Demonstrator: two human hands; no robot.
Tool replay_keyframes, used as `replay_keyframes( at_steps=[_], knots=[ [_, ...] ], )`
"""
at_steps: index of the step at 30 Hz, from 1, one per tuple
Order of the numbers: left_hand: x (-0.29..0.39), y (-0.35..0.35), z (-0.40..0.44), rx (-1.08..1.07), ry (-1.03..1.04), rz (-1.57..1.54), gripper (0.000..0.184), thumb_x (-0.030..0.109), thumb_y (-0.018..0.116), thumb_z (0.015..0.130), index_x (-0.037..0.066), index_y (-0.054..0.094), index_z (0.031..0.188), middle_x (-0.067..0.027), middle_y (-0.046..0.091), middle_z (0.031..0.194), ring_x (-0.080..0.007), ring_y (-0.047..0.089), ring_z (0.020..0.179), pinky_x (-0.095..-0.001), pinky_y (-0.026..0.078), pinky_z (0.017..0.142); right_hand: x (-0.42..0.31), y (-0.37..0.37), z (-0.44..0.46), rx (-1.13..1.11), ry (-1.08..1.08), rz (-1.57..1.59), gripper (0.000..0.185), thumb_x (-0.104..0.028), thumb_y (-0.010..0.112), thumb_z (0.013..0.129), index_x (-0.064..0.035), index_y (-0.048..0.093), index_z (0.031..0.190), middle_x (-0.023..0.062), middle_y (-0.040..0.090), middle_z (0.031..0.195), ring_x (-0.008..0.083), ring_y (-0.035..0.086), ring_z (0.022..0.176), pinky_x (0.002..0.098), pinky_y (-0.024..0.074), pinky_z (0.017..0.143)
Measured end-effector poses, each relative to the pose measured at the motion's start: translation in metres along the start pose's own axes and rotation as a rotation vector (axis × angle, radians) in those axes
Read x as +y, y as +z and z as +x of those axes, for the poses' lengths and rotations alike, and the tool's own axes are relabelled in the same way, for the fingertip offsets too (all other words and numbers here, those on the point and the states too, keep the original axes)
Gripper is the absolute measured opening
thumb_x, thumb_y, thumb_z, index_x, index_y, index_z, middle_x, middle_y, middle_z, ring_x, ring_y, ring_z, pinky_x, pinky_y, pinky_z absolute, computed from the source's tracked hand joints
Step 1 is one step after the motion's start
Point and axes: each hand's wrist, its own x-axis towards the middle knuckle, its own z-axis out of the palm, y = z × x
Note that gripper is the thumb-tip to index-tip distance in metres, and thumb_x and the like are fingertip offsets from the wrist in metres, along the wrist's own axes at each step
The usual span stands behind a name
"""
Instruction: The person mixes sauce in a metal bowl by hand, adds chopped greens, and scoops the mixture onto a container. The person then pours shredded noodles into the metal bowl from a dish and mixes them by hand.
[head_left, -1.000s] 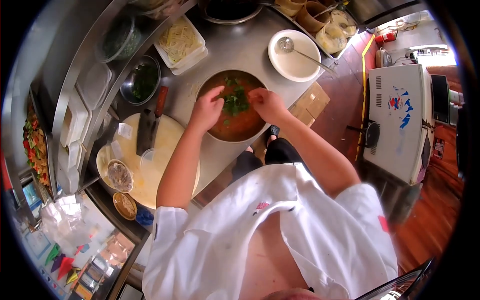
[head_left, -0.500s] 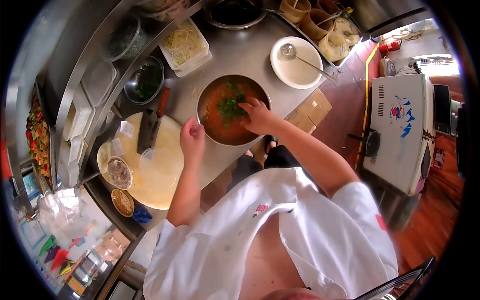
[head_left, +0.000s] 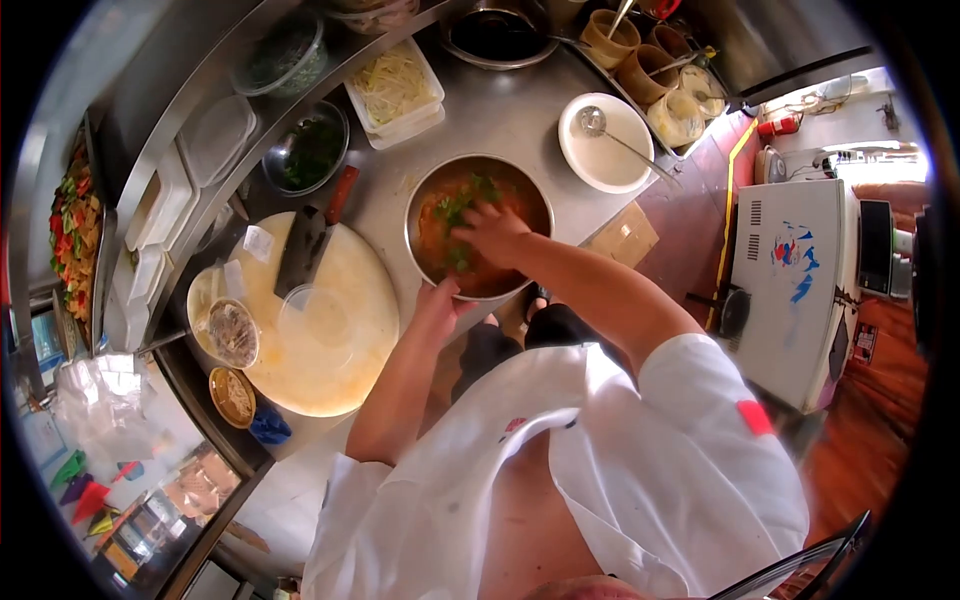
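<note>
A round metal bowl [head_left: 545,200] holds a red-brown mix with chopped green herbs [head_left: 482,188] on it. My left hand [head_left: 440,308] grips the near-left rim of this bowl, fingers closed round the edge. Inside the bowl my right hand [head_left: 492,236] reaches down into the mix, fingers spread among the herbs; the fingertips are partly sunk in and hidden. Left of the bowl, a cleaver [head_left: 300,255] with a red handle lies on the round cutting board [head_left: 355,345]. A smaller metal bowl [head_left: 305,152] with greens stands behind the board.
A white bowl [head_left: 606,165] with a ladle [head_left: 625,145] stands at the right. Bean sprouts [head_left: 392,88] fill a tray at the back, near a dark-filled metal bowl [head_left: 500,35]. Seasoning pots [head_left: 645,72] stand at the back right. A cardboard box [head_left: 622,236] is below the counter edge.
My left hand has moved from beside the bowl to its near rim and closed on it. My right hand has gone deeper into the mix, and the herbs are more scattered.
</note>
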Motion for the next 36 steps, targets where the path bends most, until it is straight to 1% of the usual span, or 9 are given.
replay_keyframes(
  at_steps=[3,7,11,14,19,26,31,34,36],
  knots=[
    [0.009,-0.006,-0.011,0.044,0.011,-0.042,0.041,0.005,0.05,0.092,-0.003,0.051,0.132,-0.0146,0.065,0.119,-0.0272,0.069,0.099,-0.037,0.063,0.074,-0.009,-0.001,-0.011,0.035,0.24,0.173,0.071,-0.019,0.062,0.09,-0.0252,0.038,0.157,0.0134,0.029,0.163,0.0421,0.035,0.143,0.049,0.0451,0.109],
    [0.006,0.016,-0.008,0.108,-0.037,0.006,0.04,0.006,0.05,0.092,-0.004,0.053,0.131,-0.0174,0.067,0.115,-0.0302,0.071,0.097,-0.0386,0.064,0.074,-0.028,-0.015,-0.013,-0.063,0.064,0.225,0.073,-0.023,0.064,0.089,-0.0238,0.038,0.157,0.0155,0.029,0.162,0.0432,0.036,0.142,0.0494,0.043,0.11],
    [0.032,0.005,-0.039,0.027,0.019,-0.021,0.04,0.006,0.051,0.093,-0.003,0.052,0.131,-0.0162,0.064,0.119,-0.0301,0.069,0.101,-0.0424,0.064,0.076,-0.002,-0.046,-0.023,0.04,0.216,0.173,0.066,-0.025,0.066,0.087,-0.0206,0.046,0.15,0.016,0.033,0.158,0.0448,0.038,0.142,0.0539,0.0466,0.106],
    [0.029,-0.005,-0.041,0.046,-0.015,-0.048,0.04,0.006,0.052,0.092,-0.001,0.053,0.131,-0.0145,0.064,0.12,-0.0292,0.069,0.102,-0.0429,0.064,0.076,-0.044,-0.04,-0.035,-0.025,0.112,0.222,0.068,-0.024,0.068,0.086,-0.0219,0.046,0.15,0.0148,0.038,0.154,0.0418,0.044,0.134,0.0519,0.0503,0.098],
    [0.045,0.007,-0.066,0.074,-0.005,-0.057,0.039,0.003,0.053,0.09,-0.003,0.054,0.129,-0.0175,0.066,0.118,-0.0299,0.069,0.099,-0.042,0.064,0.075,-0.021,-0.066,-0.03,0.081,0.136,0.076,0.069,-0.024,0.069,0.086,-0.0252,0.045,0.151,0.0175,0.035,0.155,0.0453,0.047,0.134,0.0576,0.047,0.103],
    [0.046,0.016,-0.067,0.055,0.049,-0.009,0.039,0.003,0.052,0.09,-0.005,0.055,0.127,-0.0175,0.067,0.117,-0.0299,0.07,0.099,-0.0411,0.064,0.075,-0.025,-0.091,-0.025,0.023,0.08,0.036,0.072,-0.021,0.067,0.086,-0.0278,0.042,0.154,0.0208,0.032,0.157,0.0444,0.042,0.14,0.0502,0.0503,0.102],
    [0.042,0.031,-0.07,0.079,0.066,-0.024,0.027,0.003,0.055,0.088,-0.007,0.058,0.113,-0.017,0.065,0.117,-0.0306,0.069,0.098,-0.0407,0.063,0.075,-0.055,-0.091,-0.032,-0.03,0.037,0.185,0.072,-0.019,0.068,0.085,-0.0221,0.043,0.152,0.0181,0.038,0.155,0.0426,0.057,0.126,0.0464,0.0529,0.099],
    [0.057,0.019,-0.094,0.006,0.049,-0.115,0.027,0.003,0.054,0.089,-0.008,0.057,0.113,-0.0171,0.065,0.117,-0.0311,0.068,0.1,-0.0411,0.063,0.075,-0.028,-0.096,-0.039,0.077,0.126,0.014,0.073,-0.012,0.066,0.084,-0.0211,0.043,0.153,0.0198,0.039,0.155,0.0445,0.061,0.121,0.0499,0.0531,0.097],
    [0.05,0.001,-0.073,-0.031,0.014,-0.11,0.039,0.005,0.053,0.089,-0.002,0.052,0.127,-0.0161,0.062,0.122,-0.0321,0.067,0.105,-0.0418,0.062,0.078,-0.039,-0.078,-0.043,0.006,0.063,0.066,0.072,-0.011,0.069,0.082,-0.0199,0.045,0.15,0.0177,0.043,0.153,0.0408,0.06,0.123,0.0485,0.0539,0.096]
  ],
)
